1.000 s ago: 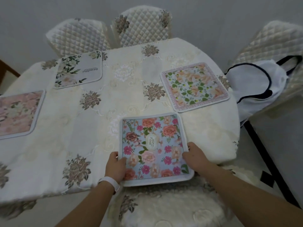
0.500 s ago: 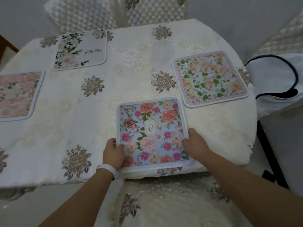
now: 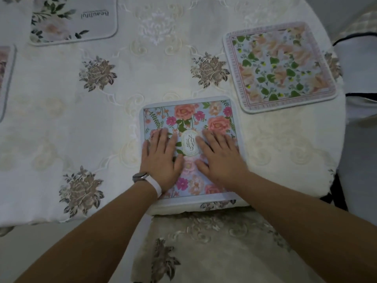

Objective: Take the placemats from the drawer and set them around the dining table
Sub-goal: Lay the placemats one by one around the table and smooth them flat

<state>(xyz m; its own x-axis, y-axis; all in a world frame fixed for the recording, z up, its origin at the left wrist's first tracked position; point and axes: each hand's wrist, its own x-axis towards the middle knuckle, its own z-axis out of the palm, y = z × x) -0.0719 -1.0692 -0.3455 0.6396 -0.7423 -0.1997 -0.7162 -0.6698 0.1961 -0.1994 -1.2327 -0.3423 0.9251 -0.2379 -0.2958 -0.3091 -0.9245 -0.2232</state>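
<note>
A blue floral placemat [image 3: 189,116] lies flat at the near edge of the dining table [image 3: 122,123], which wears a cream embroidered cloth. My left hand [image 3: 163,158] presses flat on the mat's left half with straight fingers. On its right half my right hand [image 3: 221,158] lies flat in the same way. A peach-and-green placemat [image 3: 279,66] sits at the right side of the table. At the far left lies a white placemat with leaves [image 3: 73,19]. Only a sliver of a pink placemat [image 3: 5,78] shows at the left edge.
A chair with an embroidered cover [image 3: 216,248] stands right below me, tucked under the table's near edge. A white bag with dark trim [image 3: 359,58] rests on a chair at the right.
Both hands let go of the blue mat's near corners and moved onto its top, now pressing flat. My view has dropped closer to the table.
</note>
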